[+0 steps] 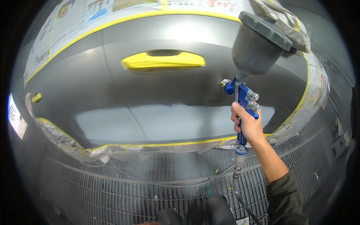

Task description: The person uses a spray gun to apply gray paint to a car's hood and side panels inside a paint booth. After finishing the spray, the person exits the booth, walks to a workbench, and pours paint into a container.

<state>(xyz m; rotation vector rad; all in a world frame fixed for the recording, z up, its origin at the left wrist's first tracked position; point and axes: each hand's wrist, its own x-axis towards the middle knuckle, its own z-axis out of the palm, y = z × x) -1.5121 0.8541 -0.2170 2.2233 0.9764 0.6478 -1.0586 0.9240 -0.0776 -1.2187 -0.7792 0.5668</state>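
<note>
My right hand [245, 122] is wrapped round the grip of a blue spray gun [242, 93], its fingers at the trigger. On top of the gun sits a grey, lidded paint cup [257, 47], tilted a little. The silver nozzle [225, 84] points left and lies close in front of a car door panel [161, 88]. That panel is dark metallic grey above, with a paler grey area [157, 122] low down. Yellow tape covers the door handle [163, 60]. Only a sliver of skin, likely my left hand [148, 223], shows at the bottom edge; its fingers are hidden.
Newspaper masking [123, 6] edged with yellow tape surrounds the panel. An air hose [245, 205] drops from the gun's grip to the grated floor [131, 197], and another line crosses the grating. My feet are at the lower middle. A lit sign [17, 117] is at far left.
</note>
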